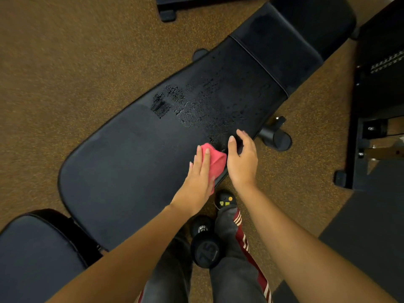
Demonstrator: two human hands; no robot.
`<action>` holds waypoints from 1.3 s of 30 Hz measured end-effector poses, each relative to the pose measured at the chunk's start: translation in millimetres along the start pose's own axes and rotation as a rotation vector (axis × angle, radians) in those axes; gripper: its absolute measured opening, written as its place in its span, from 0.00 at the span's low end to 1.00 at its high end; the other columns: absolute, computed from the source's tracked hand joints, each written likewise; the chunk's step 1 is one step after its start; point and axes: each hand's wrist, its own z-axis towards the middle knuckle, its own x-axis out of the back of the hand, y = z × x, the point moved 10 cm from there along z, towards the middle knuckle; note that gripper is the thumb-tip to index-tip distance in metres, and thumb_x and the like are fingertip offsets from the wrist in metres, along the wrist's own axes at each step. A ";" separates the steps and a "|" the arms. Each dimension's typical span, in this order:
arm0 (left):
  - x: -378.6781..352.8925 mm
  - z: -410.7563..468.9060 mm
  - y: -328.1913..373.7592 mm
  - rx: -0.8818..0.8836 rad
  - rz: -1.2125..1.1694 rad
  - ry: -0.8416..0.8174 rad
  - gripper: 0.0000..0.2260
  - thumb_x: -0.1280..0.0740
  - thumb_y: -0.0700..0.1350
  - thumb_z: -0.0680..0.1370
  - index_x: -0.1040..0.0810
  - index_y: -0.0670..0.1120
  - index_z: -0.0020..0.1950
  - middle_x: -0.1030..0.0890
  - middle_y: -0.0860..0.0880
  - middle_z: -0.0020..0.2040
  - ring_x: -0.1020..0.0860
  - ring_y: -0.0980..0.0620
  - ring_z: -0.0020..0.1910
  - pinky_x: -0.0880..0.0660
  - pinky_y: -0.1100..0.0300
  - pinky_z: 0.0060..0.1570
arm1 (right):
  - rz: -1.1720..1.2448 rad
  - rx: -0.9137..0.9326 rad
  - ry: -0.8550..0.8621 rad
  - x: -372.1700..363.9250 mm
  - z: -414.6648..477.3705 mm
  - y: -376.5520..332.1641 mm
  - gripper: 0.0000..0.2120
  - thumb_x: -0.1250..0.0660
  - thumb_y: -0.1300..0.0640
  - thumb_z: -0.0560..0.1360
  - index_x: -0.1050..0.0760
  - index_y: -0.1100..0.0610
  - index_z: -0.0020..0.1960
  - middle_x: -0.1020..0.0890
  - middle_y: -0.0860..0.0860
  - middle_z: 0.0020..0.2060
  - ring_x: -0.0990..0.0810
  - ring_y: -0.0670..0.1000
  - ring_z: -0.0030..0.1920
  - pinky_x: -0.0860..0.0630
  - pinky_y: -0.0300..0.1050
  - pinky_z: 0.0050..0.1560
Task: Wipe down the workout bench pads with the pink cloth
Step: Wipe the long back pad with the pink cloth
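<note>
A long black bench pad [131, 154] runs diagonally across the view, with wet droplets and streaks in its middle. A shorter black pad [290, 38] continues it at the upper right, and a separate black pad [32, 254] sits at the lower left. The pink cloth [215, 159] lies bunched on the long pad's near edge. My left hand [200, 171] lies flat on the cloth's left side, fingers straight and pressing it to the pad. Just right of the cloth, my right hand [241, 159] hovers over the pad edge with fingers spread and nothing in it.
A black dumbbell marked 75 [205, 248] lies on the brown speckled floor between my legs. A bench foot roller [276, 138] sticks out right of the pad. Dark machine frames stand at the right [376, 95] and top [168, 9].
</note>
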 end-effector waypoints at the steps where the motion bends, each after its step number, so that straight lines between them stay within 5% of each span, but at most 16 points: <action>1: 10.7 3.0 5.0 0.036 -0.144 0.047 0.30 0.44 0.42 0.81 0.61 0.43 0.76 0.59 0.45 0.77 0.57 0.49 0.76 0.56 0.59 0.73 | 0.069 -0.040 0.011 -2.3 -5.6 4.9 0.18 0.40 0.52 0.79 0.30 0.57 0.67 0.28 0.53 0.66 0.32 0.50 0.68 0.38 0.49 0.71; 3: 27.6 7.7 13.5 0.077 -0.352 0.132 0.29 0.46 0.45 0.82 0.60 0.44 0.76 0.57 0.47 0.77 0.56 0.54 0.76 0.56 0.68 0.70 | 0.218 -0.096 0.013 -8.8 -15.8 8.8 0.17 0.40 0.49 0.79 0.28 0.55 0.64 0.24 0.51 0.62 0.27 0.49 0.63 0.32 0.52 0.67; 7: 47.6 16.7 25.8 0.075 -0.576 0.189 0.25 0.50 0.49 0.83 0.55 0.45 0.77 0.51 0.51 0.78 0.52 0.59 0.75 0.52 0.64 0.73 | 0.501 -0.196 -0.162 -34.2 -25.5 -6.5 0.16 0.43 0.43 0.79 0.26 0.49 0.61 0.20 0.48 0.55 0.21 0.44 0.55 0.26 0.40 0.56; 11: 56.3 18.4 22.1 0.056 -0.506 0.185 0.21 0.56 0.48 0.83 0.51 0.47 0.76 0.50 0.51 0.77 0.54 0.59 0.75 0.59 0.65 0.73 | 0.603 -0.224 -0.234 -51.3 -22.8 -16.0 0.14 0.37 0.45 0.76 0.27 0.47 0.61 0.19 0.47 0.53 0.19 0.44 0.52 0.24 0.43 0.56; 14: 70.5 18.4 3.7 0.062 -0.305 0.250 0.22 0.57 0.49 0.82 0.43 0.48 0.75 0.42 0.50 0.76 0.50 0.53 0.76 0.59 0.65 0.71 | 0.436 -0.171 -0.158 -38.1 -16.2 -12.7 0.18 0.37 0.51 0.78 0.31 0.52 0.67 0.24 0.49 0.62 0.25 0.46 0.60 0.30 0.42 0.64; 18: 95.0 3.0 -56.8 0.264 -0.057 0.417 0.24 0.49 0.50 0.82 0.44 0.42 0.75 0.46 0.43 0.77 0.51 0.45 0.76 0.57 0.54 0.73 | 0.064 0.116 -0.031 -6.6 -16.9 -12.9 0.21 0.38 0.54 0.78 0.34 0.54 0.71 0.31 0.50 0.63 0.32 0.42 0.61 0.42 0.19 0.57; 21: 97.0 -8.1 -91.3 0.365 0.169 0.351 0.31 0.44 0.55 0.80 0.51 0.40 0.76 0.55 0.39 0.77 0.55 0.39 0.75 0.58 0.49 0.73 | -0.179 0.275 -0.054 -10.3 -25.2 -2.4 0.24 0.37 0.53 0.78 0.36 0.54 0.73 0.34 0.54 0.68 0.33 0.52 0.64 0.37 0.36 0.65; 25: 82.1 -8.9 -107.7 0.367 0.368 0.182 0.37 0.45 0.61 0.78 0.56 0.40 0.76 0.59 0.38 0.76 0.57 0.37 0.75 0.58 0.45 0.72 | -0.511 0.335 -0.169 -44.0 -37.6 17.8 0.27 0.40 0.50 0.79 0.43 0.51 0.75 0.44 0.54 0.75 0.34 0.60 0.58 0.33 0.53 0.62; 35: 73.7 -5.1 -112.5 0.380 0.421 0.126 0.38 0.46 0.61 0.78 0.57 0.39 0.76 0.59 0.38 0.76 0.58 0.37 0.75 0.57 0.42 0.72 | -0.691 0.713 -0.368 -66.3 -89.9 16.8 0.25 0.44 0.52 0.74 0.34 0.55 0.71 0.32 0.55 0.70 0.26 0.53 0.43 0.23 0.46 0.43; 39: 74.0 -4.8 -112.9 0.376 0.437 0.128 0.38 0.46 0.62 0.78 0.57 0.39 0.76 0.59 0.37 0.76 0.58 0.36 0.75 0.57 0.42 0.72 | -0.674 0.655 -0.311 -53.0 -53.0 14.2 0.28 0.37 0.59 0.74 0.37 0.56 0.73 0.36 0.59 0.72 0.25 0.58 0.47 0.23 0.52 0.50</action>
